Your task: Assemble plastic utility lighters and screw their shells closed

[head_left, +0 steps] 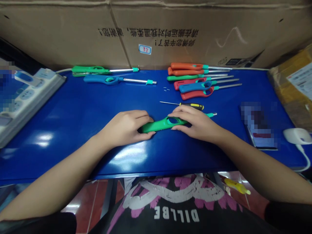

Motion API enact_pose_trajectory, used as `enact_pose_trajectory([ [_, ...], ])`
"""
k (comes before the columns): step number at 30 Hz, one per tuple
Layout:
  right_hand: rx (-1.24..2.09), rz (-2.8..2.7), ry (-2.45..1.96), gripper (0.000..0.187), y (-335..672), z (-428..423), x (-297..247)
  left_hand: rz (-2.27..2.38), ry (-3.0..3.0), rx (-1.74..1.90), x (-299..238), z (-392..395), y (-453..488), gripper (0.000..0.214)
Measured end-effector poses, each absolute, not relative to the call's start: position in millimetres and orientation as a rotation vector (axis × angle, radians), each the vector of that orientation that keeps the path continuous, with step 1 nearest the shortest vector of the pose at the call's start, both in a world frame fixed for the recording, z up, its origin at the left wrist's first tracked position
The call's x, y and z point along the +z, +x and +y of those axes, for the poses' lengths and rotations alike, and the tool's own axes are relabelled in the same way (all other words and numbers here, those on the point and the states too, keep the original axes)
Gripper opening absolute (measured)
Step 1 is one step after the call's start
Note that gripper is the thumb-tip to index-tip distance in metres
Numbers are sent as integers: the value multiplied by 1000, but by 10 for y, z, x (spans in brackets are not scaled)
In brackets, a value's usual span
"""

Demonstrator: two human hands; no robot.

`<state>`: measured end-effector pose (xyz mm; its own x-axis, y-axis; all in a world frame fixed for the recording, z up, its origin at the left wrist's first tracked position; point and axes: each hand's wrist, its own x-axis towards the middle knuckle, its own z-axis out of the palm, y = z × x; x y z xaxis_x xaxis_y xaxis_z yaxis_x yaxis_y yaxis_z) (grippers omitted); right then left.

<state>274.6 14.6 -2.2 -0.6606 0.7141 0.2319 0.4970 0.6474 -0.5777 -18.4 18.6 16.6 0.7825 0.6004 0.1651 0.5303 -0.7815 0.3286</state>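
Note:
Both hands grip a green long-nosed gas lighter (158, 125) low over the blue tabletop. My left hand (130, 126) is closed around the rear end of its handle. My right hand (195, 122) pinches the front part by the trigger opening, with the thumb below and the fingers above. Most of the lighter's metal tube is hidden behind the right hand; only its turquoise collar and tip show beyond it. Just past the right hand lies a screwdriver (192, 106) with a black and yellow handle. A few tiny pale pins (166, 89) lie farther back.
Blue and green lighters (101, 80) lie at the back left. Several orange, green, red and blue ones (195, 86) are grouped at the back right. A cardboard box (151, 19) walls the rear. A power strip (26, 100) stands left; a phone (258, 125) and white charger (297, 136) lie right.

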Motion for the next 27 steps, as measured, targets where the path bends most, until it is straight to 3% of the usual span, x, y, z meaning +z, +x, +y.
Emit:
enact_pose_trajectory([
  [27,526,-2507,-952,35,2750,126,-65,924,2706,353,184,165,-169,25],
])
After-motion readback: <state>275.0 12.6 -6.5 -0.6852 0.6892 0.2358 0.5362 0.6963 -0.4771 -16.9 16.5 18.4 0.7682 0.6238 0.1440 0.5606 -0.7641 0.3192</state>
